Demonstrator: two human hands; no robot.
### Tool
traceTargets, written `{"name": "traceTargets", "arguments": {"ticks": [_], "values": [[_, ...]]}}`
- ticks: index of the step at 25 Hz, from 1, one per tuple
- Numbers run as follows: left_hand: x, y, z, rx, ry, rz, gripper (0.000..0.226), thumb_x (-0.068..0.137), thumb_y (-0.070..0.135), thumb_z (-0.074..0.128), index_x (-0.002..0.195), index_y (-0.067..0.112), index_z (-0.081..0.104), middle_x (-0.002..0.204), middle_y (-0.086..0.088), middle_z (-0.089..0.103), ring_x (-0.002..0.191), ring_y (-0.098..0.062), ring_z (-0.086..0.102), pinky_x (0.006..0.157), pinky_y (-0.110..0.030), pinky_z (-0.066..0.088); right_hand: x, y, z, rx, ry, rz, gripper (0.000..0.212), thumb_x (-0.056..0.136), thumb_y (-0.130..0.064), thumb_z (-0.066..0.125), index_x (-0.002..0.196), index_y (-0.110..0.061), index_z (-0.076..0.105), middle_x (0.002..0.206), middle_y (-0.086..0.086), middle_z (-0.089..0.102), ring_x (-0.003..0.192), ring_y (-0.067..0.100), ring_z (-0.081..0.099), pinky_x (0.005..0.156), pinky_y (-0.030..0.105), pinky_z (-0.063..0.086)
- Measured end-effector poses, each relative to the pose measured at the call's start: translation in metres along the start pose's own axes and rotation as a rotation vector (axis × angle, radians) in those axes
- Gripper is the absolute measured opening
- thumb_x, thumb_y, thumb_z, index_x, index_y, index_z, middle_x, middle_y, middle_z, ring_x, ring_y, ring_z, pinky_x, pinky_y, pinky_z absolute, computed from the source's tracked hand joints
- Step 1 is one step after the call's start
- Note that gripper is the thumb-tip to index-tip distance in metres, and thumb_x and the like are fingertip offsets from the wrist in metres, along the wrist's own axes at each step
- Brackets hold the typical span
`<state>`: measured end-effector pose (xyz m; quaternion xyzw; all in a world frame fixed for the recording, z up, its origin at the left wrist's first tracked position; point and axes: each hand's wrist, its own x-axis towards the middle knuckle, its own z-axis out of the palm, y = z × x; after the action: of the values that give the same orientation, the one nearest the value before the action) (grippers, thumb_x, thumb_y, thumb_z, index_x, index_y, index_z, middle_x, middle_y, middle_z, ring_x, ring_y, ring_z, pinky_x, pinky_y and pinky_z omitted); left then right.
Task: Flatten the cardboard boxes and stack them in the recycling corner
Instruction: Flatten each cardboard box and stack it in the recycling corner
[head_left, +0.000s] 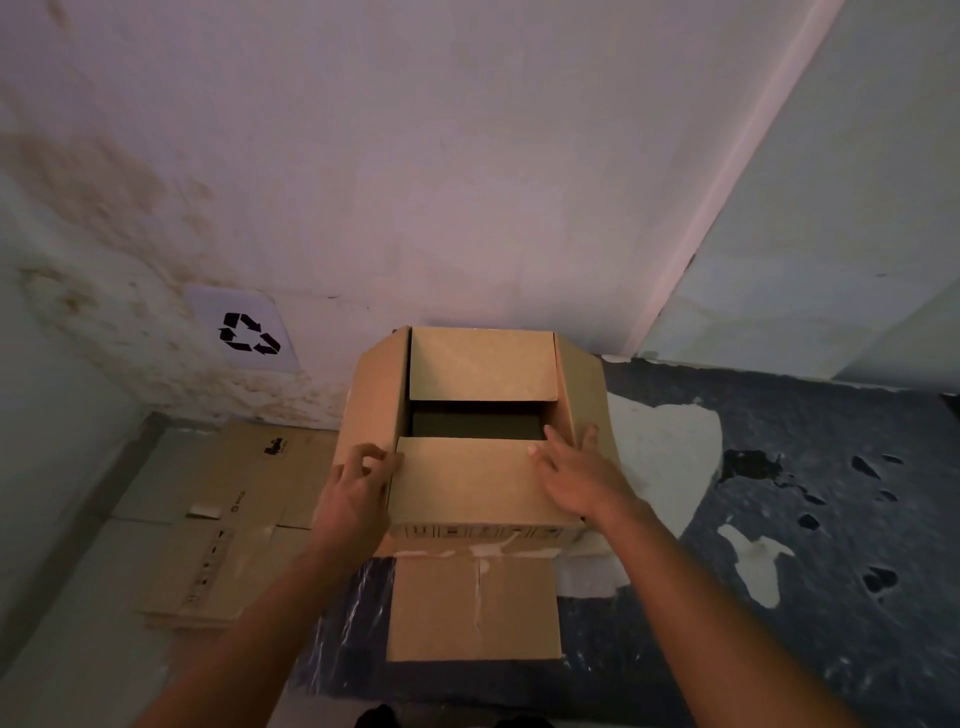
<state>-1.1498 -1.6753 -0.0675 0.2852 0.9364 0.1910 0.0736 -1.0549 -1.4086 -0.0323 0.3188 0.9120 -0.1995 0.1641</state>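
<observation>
At the far left, a stack of flattened cardboard (223, 519) lay on the floor in the corner, below a recycling sign (244, 332) stuck to the stained wall (467, 156). Just right of the stack, the left hand (358, 493) had its fingers curled round the left edge of the near top flap of an upright cardboard box (478, 483), which stood against the wall. The box's side flaps splayed outward, with a dark gap between the near and far flaps. The right hand (576, 478) lay flat on that flap's right corner, fingers straight and spread. Farther right, the dark floor (831, 519) showed white peeled patches.
</observation>
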Motion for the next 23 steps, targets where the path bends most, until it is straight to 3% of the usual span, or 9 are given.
{"name": "traceTargets", "arguments": {"ticks": [4, 6, 8, 11, 14, 17, 19, 21, 23], "values": [[0.01, 0.012, -0.014, -0.181, -0.107, -0.118, 0.049, 0.098, 0.029, 0.044, 0.146, 0.022, 0.034, 0.135, -0.005, 0.031, 0.113, -0.026, 0.047, 0.094, -0.041, 0.051, 0.018, -0.017, -0.006, -0.016, -0.067, 0.078, 0.083, 0.085, -0.078, 0.015, 0.146, -0.025, 0.034, 0.16, 0.015, 0.01, 0.138, 0.04, 0.034, 0.106, 0.053, 0.035], [0.017, 0.017, -0.026, -0.479, -0.141, -0.234, 0.047, 0.101, 0.04, 0.031, 0.145, 0.022, 0.03, 0.132, -0.002, 0.034, 0.107, -0.022, 0.047, 0.081, -0.036, 0.052, 0.012, -0.016, -0.019, 0.23, -0.076, 0.054, 0.08, 0.088, -0.075, 0.016, 0.148, -0.024, 0.031, 0.157, 0.013, 0.024, 0.14, 0.035, 0.032, 0.11, 0.053, 0.031], [0.023, 0.015, -0.033, -0.684, -0.164, -0.326, 0.047, 0.1, 0.05, 0.024, 0.133, 0.022, 0.041, 0.131, -0.004, 0.045, 0.106, -0.023, 0.05, 0.083, -0.042, 0.052, -0.001, -0.007, -0.037, 0.582, -0.076, 0.025, 0.068, 0.095, -0.065, 0.02, 0.15, -0.025, 0.026, 0.157, 0.004, 0.027, 0.144, 0.03, 0.026, 0.113, 0.053, 0.025], [0.026, 0.005, -0.032, -0.8, -0.221, -0.451, 0.058, 0.097, 0.054, 0.032, 0.141, 0.016, 0.037, 0.136, -0.013, 0.047, 0.111, -0.027, 0.051, 0.095, -0.051, 0.047, -0.028, 0.024, -0.047, 0.978, -0.161, 0.022, 0.069, 0.091, -0.064, 0.039, 0.147, -0.024, 0.036, 0.152, 0.001, 0.038, 0.144, 0.026, 0.028, 0.114, 0.057, 0.021], [0.019, 0.0, -0.029, -0.692, -0.351, -0.345, 0.08, 0.083, 0.057, 0.057, 0.145, 0.018, 0.027, 0.142, -0.015, 0.036, 0.117, -0.032, 0.049, 0.097, -0.052, 0.049, -0.057, 0.052, -0.035, 1.112, -0.259, -0.116, 0.065, 0.068, -0.066, 0.07, 0.115, -0.022, 0.067, 0.135, -0.002, 0.058, 0.135, 0.02, 0.043, 0.114, 0.048, 0.027], [0.004, -0.01, -0.019, -0.341, -0.491, -0.149, 0.135, 0.053, 0.08, 0.067, 0.152, 0.02, -0.004, 0.155, -0.002, 0.001, 0.142, -0.034, 0.016, 0.113, -0.048, 0.031, -0.082, 0.073, 0.001, 0.803, -0.365, -0.308, 0.061, 0.06, -0.059, 0.081, 0.115, -0.041, 0.061, 0.155, -0.025, 0.02, 0.144, 0.003, 0.02, 0.117, 0.032, 0.023], [-0.007, -0.015, -0.008, -0.292, -0.449, -0.083, 0.144, 0.048, 0.083, 0.065, 0.15, 0.023, -0.017, 0.154, 0.008, -0.012, 0.145, -0.03, 0.001, 0.117, -0.047, 0.023, -0.087, 0.077, 0.027, 0.48, -0.24, -0.358, 0.061, 0.063, -0.056, 0.081, 0.116, -0.052, 0.05, 0.155, -0.033, 0.002, 0.146, -0.001, 0.006, 0.119, 0.037, 0.019], [-0.018, -0.017, 0.002, -0.334, -0.339, -0.053, 0.14, 0.05, 0.081, 0.065, 0.15, 0.026, -0.016, 0.152, 0.015, -0.01, 0.145, -0.027, -0.001, 0.117, -0.048, 0.021, -0.089, 0.067, 0.04, 0.258, -0.051, -0.34, 0.051, 0.069, -0.055, 0.075, 0.111, -0.048, 0.047, 0.157, -0.028, 0.006, 0.146, 0.001, 0.004, 0.118, 0.047, 0.012], [-0.024, -0.017, 0.008, -0.357, -0.247, -0.022, 0.133, 0.056, 0.077, 0.065, 0.151, 0.026, -0.012, 0.153, 0.014, -0.007, 0.145, -0.025, 0.0, 0.117, -0.05, 0.02, -0.087, 0.047, 0.035, 0.129, 0.114, -0.282, 0.034, 0.074, -0.067, 0.058, 0.1, -0.046, 0.053, 0.149, -0.024, 0.028, 0.141, 0.007, 0.018, 0.114, 0.048, 0.013]]}}
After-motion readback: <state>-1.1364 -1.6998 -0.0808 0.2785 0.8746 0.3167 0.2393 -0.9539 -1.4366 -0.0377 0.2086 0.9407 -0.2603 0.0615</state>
